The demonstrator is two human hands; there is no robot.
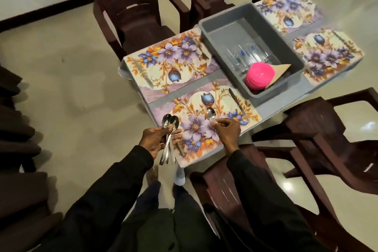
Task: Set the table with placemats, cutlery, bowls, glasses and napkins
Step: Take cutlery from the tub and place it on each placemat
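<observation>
Pale floor tiles [61,67] surround a grey table [270,108] ringed by dark brown chairs [131,6]. At eight o'clock of the nearest placemat [196,127], the left hand [157,139] curls its fingers round a bundle of spoons [170,121], bowls pointing to twelve. Over the mat, toward four o'clock of its centre, the right hand [227,129] pinches a single spoon [210,113] between thumb and fingertips. A knife [238,104] lies along the mat's three o'clock edge. Toward one o'clock, a grey tub [231,26] holds glasses [247,55], pink bowls [258,75] and brown napkins [281,69].
</observation>
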